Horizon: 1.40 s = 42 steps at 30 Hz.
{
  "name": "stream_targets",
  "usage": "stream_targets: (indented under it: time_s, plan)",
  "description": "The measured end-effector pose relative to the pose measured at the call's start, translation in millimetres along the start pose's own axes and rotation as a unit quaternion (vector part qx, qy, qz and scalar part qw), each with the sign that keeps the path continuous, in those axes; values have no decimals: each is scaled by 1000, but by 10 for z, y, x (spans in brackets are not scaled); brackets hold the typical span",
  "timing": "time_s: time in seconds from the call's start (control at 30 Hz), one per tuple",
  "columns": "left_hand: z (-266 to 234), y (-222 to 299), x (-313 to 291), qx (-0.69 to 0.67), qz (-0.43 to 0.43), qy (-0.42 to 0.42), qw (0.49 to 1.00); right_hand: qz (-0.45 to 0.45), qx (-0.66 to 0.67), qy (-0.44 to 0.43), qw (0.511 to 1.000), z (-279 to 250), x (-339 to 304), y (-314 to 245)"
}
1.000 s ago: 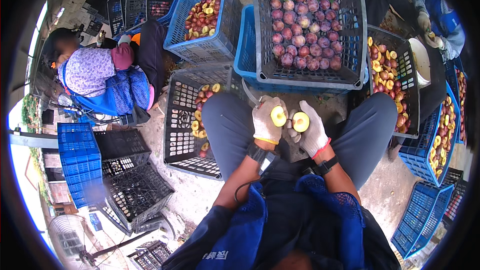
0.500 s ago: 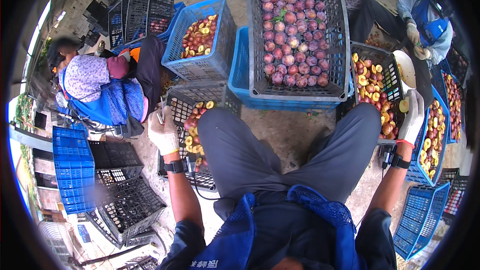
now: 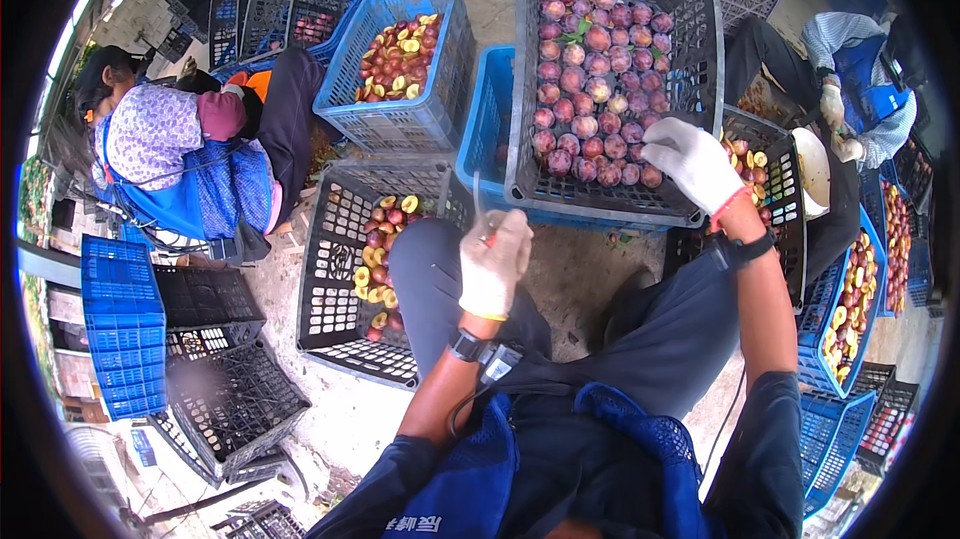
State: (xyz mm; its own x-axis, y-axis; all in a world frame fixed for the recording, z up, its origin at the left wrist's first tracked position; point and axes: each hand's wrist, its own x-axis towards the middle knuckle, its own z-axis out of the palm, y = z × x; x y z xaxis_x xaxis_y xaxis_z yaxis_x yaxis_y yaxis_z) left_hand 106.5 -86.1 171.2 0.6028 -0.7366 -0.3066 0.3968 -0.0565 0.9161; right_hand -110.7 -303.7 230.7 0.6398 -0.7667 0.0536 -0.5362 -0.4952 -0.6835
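My left hand [image 3: 495, 264], in a white glove, is closed around a small knife [image 3: 479, 201] whose thin blade points up and away from me. It is held above my left knee. My right hand [image 3: 695, 164], also gloved, reaches over the near right part of a black crate [image 3: 615, 197] of whole reddish-purple plums [image 3: 590, 89]. Its fingers are bent but apart, close to the plums, with nothing visible in them. Beside my left leg, a black crate [image 3: 330, 274] holds cut plum halves [image 3: 378, 249]. Another black crate [image 3: 790, 239] with halves stands beyond my right knee, partly behind my right arm.
Under the plum crate is a blue crate [image 3: 485, 124]. A blue crate [image 3: 345, 109] of halves stands far left; another [image 3: 835, 379] stands right. One person [image 3: 190, 144] sits left; another [image 3: 855, 79] sits right near a white bowl [image 3: 815, 174]. Stacked crates [image 3: 235, 399] stand left.
My left hand has moved right with the knife, from above the left crate to over my knee. My right hand has left the right crate, where a plum half was, and reached over the whole plums.
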Motion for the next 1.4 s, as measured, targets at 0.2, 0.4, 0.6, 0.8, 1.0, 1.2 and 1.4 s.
stream_targets:
  time_s: [0.2,0.4,0.6,0.8,1.0,1.2,1.4]
  plan:
    - [-107,-798,107,190,-41,-45,980,30,-173,-177,968,1313,1229,328]
    - [-350,-757,338,237,32,-52,970,-90,-241,-194,947,2198,1677,472]
    - [-479,-668,451,212,-44,-104,971,-45,-339,-240,909,2555,1854,80]
    - [-617,-1047,505,-32,-97,-83,991,-55,-325,-217,919,2491,1780,92]
    - [-690,-869,421,-303,-199,-86,928,1,-215,-184,959,2047,1515,-107]
    - [-527,-498,157,-212,-183,-58,958,-94,116,-87,985,1217,695,-510]
    - [-279,-456,-178,-141,-103,-134,976,37,459,-36,887,1097,-571,-706]
